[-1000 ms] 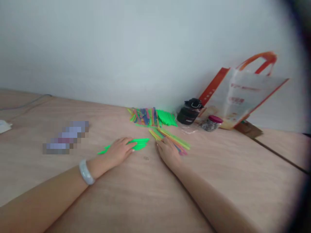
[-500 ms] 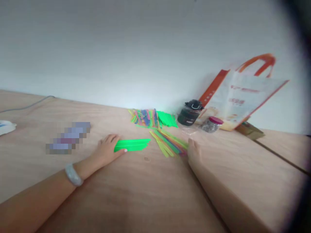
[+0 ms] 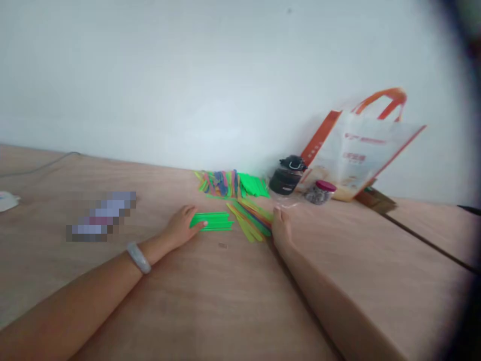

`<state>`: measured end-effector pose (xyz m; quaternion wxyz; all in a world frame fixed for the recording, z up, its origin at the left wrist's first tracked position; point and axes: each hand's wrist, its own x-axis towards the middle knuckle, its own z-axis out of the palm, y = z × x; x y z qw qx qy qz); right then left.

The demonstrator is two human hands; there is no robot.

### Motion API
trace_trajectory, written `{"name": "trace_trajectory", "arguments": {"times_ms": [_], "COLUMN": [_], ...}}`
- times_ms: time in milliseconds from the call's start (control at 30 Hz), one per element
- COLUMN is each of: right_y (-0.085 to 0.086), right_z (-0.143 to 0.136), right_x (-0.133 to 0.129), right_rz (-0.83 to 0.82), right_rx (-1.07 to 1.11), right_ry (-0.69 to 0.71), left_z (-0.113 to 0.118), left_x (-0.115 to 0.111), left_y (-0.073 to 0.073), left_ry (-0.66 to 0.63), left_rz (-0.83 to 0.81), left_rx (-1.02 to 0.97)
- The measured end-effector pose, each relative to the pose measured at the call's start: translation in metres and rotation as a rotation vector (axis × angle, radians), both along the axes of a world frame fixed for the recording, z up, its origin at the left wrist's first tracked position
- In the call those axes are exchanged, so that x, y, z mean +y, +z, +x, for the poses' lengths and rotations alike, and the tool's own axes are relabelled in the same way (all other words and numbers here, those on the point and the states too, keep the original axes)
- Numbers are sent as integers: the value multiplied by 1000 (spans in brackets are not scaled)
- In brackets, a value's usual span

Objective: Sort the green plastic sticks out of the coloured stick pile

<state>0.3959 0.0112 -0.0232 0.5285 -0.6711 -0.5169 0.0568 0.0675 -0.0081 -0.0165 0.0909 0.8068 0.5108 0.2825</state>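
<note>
My left hand [image 3: 183, 225] is closed round the left end of a bundle of thin green sticks [image 3: 218, 221], its thumb lying across them. The bundle rests on the wooden table with its free ends pointing right. My right hand [image 3: 281, 230] is closed at the right end of a fan of mixed coloured sticks [image 3: 250, 218], yellow, green, orange and blue; its grip is partly hidden. Behind both, near the wall, lie a heap of multicoloured sticks [image 3: 220, 183] and a green pile [image 3: 253, 184] beside it.
A black bottle [image 3: 286, 176], a clear jar with a dark pink lid [image 3: 320, 192] and a white bag with orange handles [image 3: 355, 155] stand at the back right. A pixelated object [image 3: 105, 215] lies left. A seam [image 3: 421, 238] crosses the wooden table [image 3: 210, 301].
My left hand has shifted right along the green sticks, which now look spread more evenly. My right hand and the mixed sticks appear farther left, while the camera view has also shifted slightly.
</note>
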Motion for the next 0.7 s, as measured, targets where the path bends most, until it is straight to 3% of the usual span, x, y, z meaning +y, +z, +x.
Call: {"name": "trace_trajectory", "arguments": {"times_ms": [100, 267, 367, 433, 467, 533, 633, 700], "right_y": [5, 13, 20, 26, 30, 36, 42, 43], "right_z": [-4, -9, -17, -29, -36, -52, -71, -77], "right_x": [-6, -26, -49, -69, -79, -97, -111, -114], "right_rz": [54, 152, 172, 140, 123, 91, 27, -10], "right_rx": [-86, -353, -471, -575, -634, -728, -826, -849], "right_ry": [-10, 111, 256, 451, 565, 769, 992, 1034], "left_z": [-12, -49, -63, -61, -57, -44, -24, -16], "left_x": [3, 12, 12, 3, -6, -27, -60, -73], "left_y": [7, 14, 16, 19, 21, 27, 32, 33], "left_ry": [16, 93, 136, 123, 87, -146, -524, -647], "left_rz": [-83, -243, -232, -136, -69, 44, -3, -77], "left_rx": [-206, -442, -492, -441, -389, -214, 62, 165]}}
